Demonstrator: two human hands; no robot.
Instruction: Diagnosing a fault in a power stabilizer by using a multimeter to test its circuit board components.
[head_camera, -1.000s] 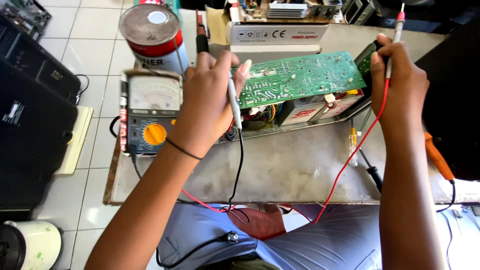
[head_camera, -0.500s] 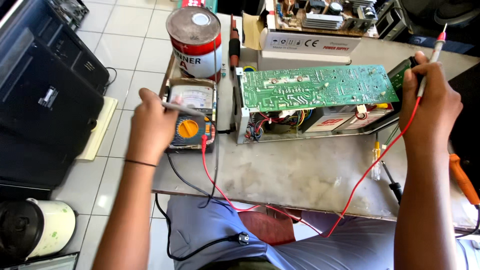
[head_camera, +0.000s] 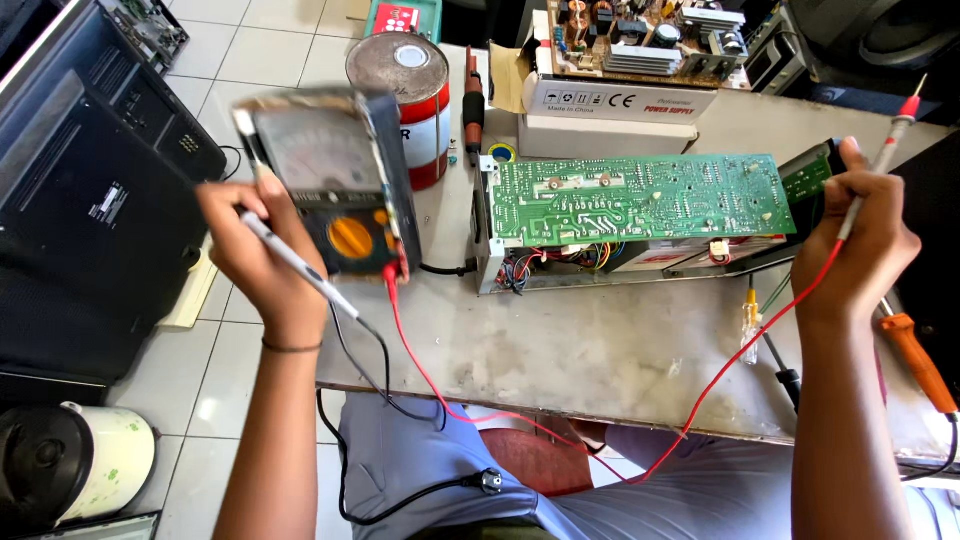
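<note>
Multimeter (head_camera: 335, 185) lifted off worn grey bench (head_camera: 600, 350) over tiled floor (head_camera: 200, 380), left fingers (head_camera: 235, 215) clamped on it

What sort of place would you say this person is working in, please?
Probably an electronics repair bench: a bare green circuit board on the worktable, an analogue multimeter in the left hand, a soldering iron.

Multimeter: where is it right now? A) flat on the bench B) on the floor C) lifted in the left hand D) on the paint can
C: the left hand holds the multimeter tilted up off the bench, with a black probe in the same hand.
</note>
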